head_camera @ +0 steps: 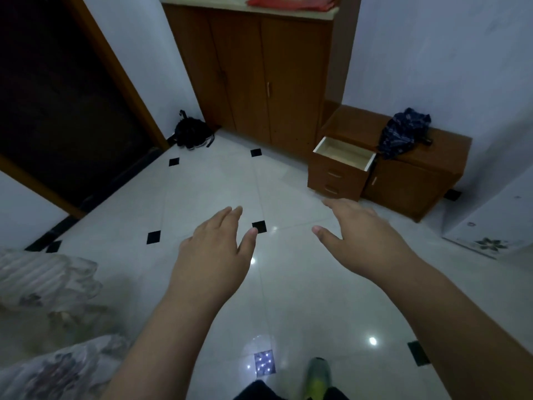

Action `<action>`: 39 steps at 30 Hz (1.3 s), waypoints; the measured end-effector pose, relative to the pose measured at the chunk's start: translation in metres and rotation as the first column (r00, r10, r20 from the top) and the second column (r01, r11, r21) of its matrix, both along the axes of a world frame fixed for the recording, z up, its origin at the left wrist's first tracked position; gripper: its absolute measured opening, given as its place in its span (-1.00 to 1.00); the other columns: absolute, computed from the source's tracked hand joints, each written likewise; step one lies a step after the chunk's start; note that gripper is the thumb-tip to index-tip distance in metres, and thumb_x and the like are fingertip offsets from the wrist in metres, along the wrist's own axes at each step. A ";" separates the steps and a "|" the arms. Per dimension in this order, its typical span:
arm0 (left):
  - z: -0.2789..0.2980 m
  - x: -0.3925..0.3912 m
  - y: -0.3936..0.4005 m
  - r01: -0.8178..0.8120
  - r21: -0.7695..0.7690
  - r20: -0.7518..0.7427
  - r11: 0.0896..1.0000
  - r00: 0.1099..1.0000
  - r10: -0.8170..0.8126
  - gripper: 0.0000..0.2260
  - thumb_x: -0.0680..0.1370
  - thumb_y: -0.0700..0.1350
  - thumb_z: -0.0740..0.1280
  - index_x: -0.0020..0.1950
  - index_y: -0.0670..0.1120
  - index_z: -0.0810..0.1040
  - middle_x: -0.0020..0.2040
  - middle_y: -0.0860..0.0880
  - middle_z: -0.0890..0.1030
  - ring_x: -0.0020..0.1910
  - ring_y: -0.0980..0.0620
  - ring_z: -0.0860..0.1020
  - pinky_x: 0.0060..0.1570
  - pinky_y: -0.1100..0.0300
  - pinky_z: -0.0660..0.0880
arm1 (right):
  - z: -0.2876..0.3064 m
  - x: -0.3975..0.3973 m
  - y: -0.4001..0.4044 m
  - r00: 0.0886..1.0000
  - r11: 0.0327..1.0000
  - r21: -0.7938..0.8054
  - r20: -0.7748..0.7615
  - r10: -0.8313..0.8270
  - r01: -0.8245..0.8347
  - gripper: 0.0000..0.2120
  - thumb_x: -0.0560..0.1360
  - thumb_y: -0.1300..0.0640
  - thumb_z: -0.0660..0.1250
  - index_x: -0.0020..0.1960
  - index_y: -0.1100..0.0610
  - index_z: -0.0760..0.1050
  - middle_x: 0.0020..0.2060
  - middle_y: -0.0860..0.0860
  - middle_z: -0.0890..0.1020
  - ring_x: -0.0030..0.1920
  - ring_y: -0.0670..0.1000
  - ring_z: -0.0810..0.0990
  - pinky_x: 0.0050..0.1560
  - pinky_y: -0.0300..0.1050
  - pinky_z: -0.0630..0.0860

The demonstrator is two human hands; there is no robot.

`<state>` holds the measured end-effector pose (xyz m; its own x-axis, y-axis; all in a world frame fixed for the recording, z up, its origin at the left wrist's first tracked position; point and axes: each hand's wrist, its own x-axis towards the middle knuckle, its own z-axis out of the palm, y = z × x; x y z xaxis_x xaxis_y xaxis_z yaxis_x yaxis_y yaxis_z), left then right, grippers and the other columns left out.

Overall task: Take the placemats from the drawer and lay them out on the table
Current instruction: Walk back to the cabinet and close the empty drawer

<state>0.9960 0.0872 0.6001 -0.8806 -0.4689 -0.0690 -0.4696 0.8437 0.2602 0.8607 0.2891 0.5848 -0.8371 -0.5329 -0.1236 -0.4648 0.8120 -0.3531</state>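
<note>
Both hands held out over the floor, palms down, fingers straight & relaxed, nothing in either. Left hand sits approx mid-frame, thumb out to the right; right hand is beside it, apart, thumb pointing left toward the other thumb. Bare forearms run back to the bottom edge of the frame.

Drawer: top one of a small brown drawer unit, pulled out, well beyond the right hand's fingertips. Pale wood inside; the part of the interior that shows has no placemats in it — can't tell re the rest, front panel hides the near part. Two shut drawers w/ handles below it.

Unit stands against a low brown cabinet on its right, along the right wall. On that cabinet's top, near its back edge, a dark blue patterned cloth bundle w/ a small dark object just beside it. Behind the unit, a tall brown cupboard in the corner, doors shut, something red on its top at the frame's upper edge.

Floor: glossy white tiles w/ small black diamond insets, light spots reflected. Black bag on the floor at the cupboard's left foot, next to a dark doorway. Clear plastic-wrapped stuff at the left edge. A foot in a green shoe at bottom centre.
</note>
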 end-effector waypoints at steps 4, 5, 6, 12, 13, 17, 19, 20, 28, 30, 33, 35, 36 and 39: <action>0.001 -0.042 -0.010 -0.021 0.011 0.005 1.000 1.000 0.021 -0.46 0.65 0.25 0.02 0.61 0.12 0.18 0.60 0.10 0.24 0.55 0.05 0.23 0.44 -0.02 0.28 | 0.001 -0.049 -0.010 1.000 1.000 -0.016 -0.015 0.024 -0.024 -0.39 0.57 -0.28 0.14 0.55 -0.07 0.17 0.50 -0.07 0.33 0.45 0.04 0.32 0.39 0.10 0.35; 0.001 -0.053 -0.014 -0.025 0.013 0.003 1.000 1.000 0.025 -0.46 0.65 0.25 0.02 0.61 0.12 0.18 0.59 0.10 0.24 0.55 0.05 0.24 0.45 -0.02 0.28 | 0.001 -0.060 -0.011 1.000 0.999 -0.023 -0.017 0.024 -0.025 -0.39 0.57 -0.28 0.14 0.55 -0.07 0.18 0.49 -0.07 0.33 0.44 0.04 0.33 0.38 0.10 0.36; 0.001 -0.065 -0.018 -0.025 0.016 0.002 1.000 1.000 0.025 -0.46 0.65 0.25 0.03 0.60 0.12 0.19 0.59 0.10 0.25 0.55 0.05 0.24 0.45 -0.02 0.28 | 0.001 -0.072 -0.013 1.000 0.999 -0.026 -0.017 0.020 -0.020 -0.39 0.57 -0.28 0.14 0.55 -0.07 0.18 0.49 -0.07 0.33 0.44 0.04 0.33 0.38 0.10 0.36; -0.007 -0.150 -0.044 0.042 0.030 0.010 0.999 0.999 -0.042 -0.47 0.65 0.24 0.03 0.60 0.10 0.19 0.59 0.09 0.25 0.54 0.03 0.24 0.43 -0.05 0.29 | -0.005 -0.142 -0.029 0.998 0.998 0.018 -0.020 -0.065 0.066 -0.39 0.57 -0.28 0.13 0.56 -0.10 0.15 0.49 -0.09 0.32 0.43 0.04 0.33 0.34 0.09 0.39; -0.009 -0.166 -0.050 0.058 0.033 0.007 0.998 0.998 -0.058 -0.47 0.65 0.24 0.03 0.60 0.10 0.19 0.59 0.09 0.25 0.54 0.03 0.25 0.42 -0.04 0.29 | -0.007 -0.154 -0.033 0.996 0.996 0.021 -0.018 -0.088 0.088 -0.38 0.57 -0.29 0.14 0.56 -0.10 0.15 0.49 -0.09 0.32 0.43 0.04 0.33 0.34 0.10 0.39; -0.020 -0.237 -0.081 0.140 0.055 0.001 0.989 0.990 -0.140 -0.47 0.65 0.24 0.04 0.61 0.10 0.19 0.59 0.08 0.25 0.55 0.03 0.22 0.43 -0.02 0.27 | -0.012 -0.204 -0.052 0.984 0.983 0.039 -0.003 -0.179 0.179 -0.37 0.57 -0.30 0.15 0.56 -0.10 0.15 0.50 -0.09 0.31 0.44 0.03 0.33 0.36 0.11 0.39; -0.024 -0.273 -0.098 0.187 0.069 0.006 0.980 0.982 -0.188 -0.47 0.65 0.24 0.03 0.61 0.10 0.18 0.60 0.09 0.25 0.55 0.04 0.22 0.44 -0.01 0.27 | -0.012 -0.228 -0.064 0.975 0.974 0.050 -0.004 -0.223 0.223 -0.37 0.57 -0.29 0.15 0.56 -0.09 0.14 0.49 -0.08 0.32 0.44 0.04 0.34 0.35 0.10 0.40; -0.025 -0.291 -0.106 0.211 0.073 0.010 0.975 0.977 -0.213 -0.46 0.65 0.24 0.03 0.61 0.11 0.18 0.60 0.09 0.24 0.55 0.04 0.22 0.44 -0.01 0.27 | -0.013 -0.240 -0.071 0.970 0.969 0.052 -0.013 -0.241 0.242 -0.38 0.57 -0.29 0.15 0.55 -0.08 0.14 0.48 -0.07 0.33 0.43 0.04 0.35 0.34 0.09 0.40; -0.027 -0.419 -0.160 0.425 0.039 0.063 0.905 0.902 -0.426 -0.46 0.66 0.25 0.00 0.62 0.10 0.15 0.60 0.09 0.23 0.55 0.04 0.22 0.44 -0.04 0.26 | -0.020 -0.319 -0.115 0.910 0.910 0.015 -0.005 -0.415 0.415 -0.37 0.57 -0.29 0.17 0.54 -0.05 0.18 0.45 -0.05 0.38 0.41 0.06 0.37 0.34 0.09 0.40; -0.029 -0.445 -0.166 0.450 0.046 0.075 0.892 0.889 -0.452 -0.45 0.66 0.25 0.01 0.62 0.09 0.15 0.60 0.08 0.23 0.56 0.03 0.22 0.44 -0.05 0.26 | -0.023 -0.334 -0.118 0.900 0.900 0.023 -0.008 -0.436 0.436 -0.38 0.57 -0.28 0.17 0.54 -0.03 0.20 0.44 -0.04 0.40 0.40 0.06 0.39 0.34 0.06 0.40; -0.034 -0.480 -0.166 0.483 0.057 0.081 0.874 0.870 -0.486 -0.45 0.66 0.26 0.01 0.62 0.09 0.15 0.60 0.07 0.24 0.56 0.02 0.23 0.44 -0.05 0.27 | -0.027 -0.357 -0.118 0.881 0.881 0.010 -0.003 -0.474 0.474 -0.39 0.57 -0.28 0.16 0.53 -0.02 0.22 0.44 -0.04 0.41 0.39 0.06 0.39 0.34 0.06 0.41; -0.038 -0.502 -0.164 0.505 0.058 0.093 0.861 0.856 -0.508 -0.45 0.66 0.26 0.00 0.62 0.09 0.15 0.60 0.08 0.24 0.55 0.02 0.23 0.43 -0.05 0.28 | -0.031 -0.373 -0.117 0.869 0.869 -0.005 0.012 -0.495 0.495 -0.39 0.58 -0.27 0.17 0.53 -0.02 0.22 0.44 -0.04 0.40 0.40 0.06 0.38 0.35 0.08 0.40; -0.040 -0.513 -0.163 0.516 0.059 0.098 0.855 0.849 -0.519 -0.45 0.66 0.26 0.00 0.62 0.09 0.15 0.60 0.07 0.24 0.55 0.02 0.23 0.43 -0.04 0.28 | -0.033 -0.381 -0.115 0.864 0.864 -0.008 0.016 -0.503 0.503 -0.40 0.58 -0.27 0.17 0.53 -0.02 0.22 0.44 -0.04 0.40 0.40 0.06 0.38 0.35 0.09 0.39; -0.045 -0.545 -0.159 0.533 0.049 0.103 0.845 0.839 -0.535 -0.45 0.66 0.26 0.01 0.61 0.09 0.16 0.59 0.07 0.25 0.54 0.03 0.24 0.41 -0.03 0.29 | -0.043 -0.408 -0.110 0.852 0.851 -0.021 0.028 -0.523 0.524 -0.41 0.58 -0.26 0.19 0.52 -0.02 0.24 0.42 -0.04 0.41 0.37 0.07 0.40 0.31 0.13 0.42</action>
